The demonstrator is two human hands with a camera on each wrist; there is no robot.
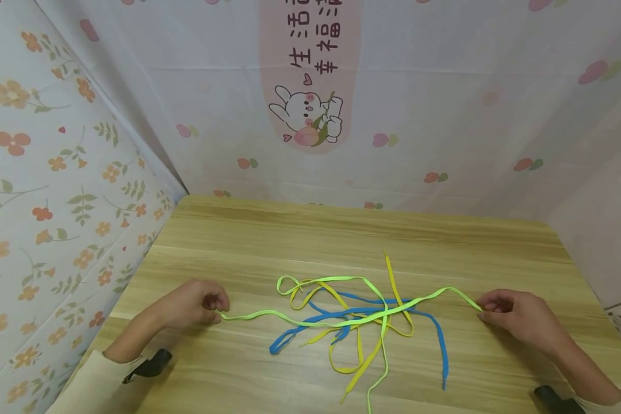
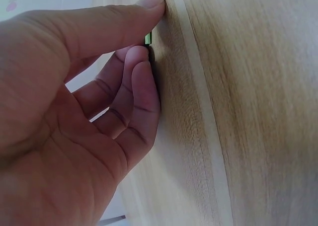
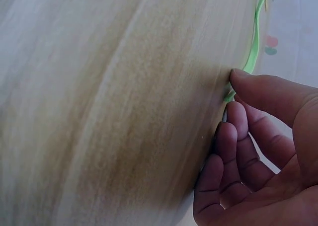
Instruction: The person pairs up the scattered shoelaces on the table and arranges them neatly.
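A light green shoelace [image 1: 362, 318] stretches across the middle of the table, over a loose heap of other laces. My left hand [image 1: 199, 302] pinches its left part between thumb and fingers; in the left wrist view the green lace [image 2: 147, 35] shows beneath the thumb. On the other side my right hand [image 1: 517, 316] pinches the right part, and the right wrist view has the green lace [image 3: 254, 49] running up from the thumb tip. Under it lie blue laces [image 1: 440, 345] and yellow laces [image 1: 391, 276], crossed and looped. Another light green lace [image 1: 385, 345] curls through the heap.
The heap lies on a wood-grain table [image 1: 290, 230] with rounded far corners. Behind it hangs a white printed cloth [image 1: 434, 103]; a flowered cloth [image 1: 83, 201] hangs along the left side. Dark straps [image 1: 152, 365] sit at the wrists.
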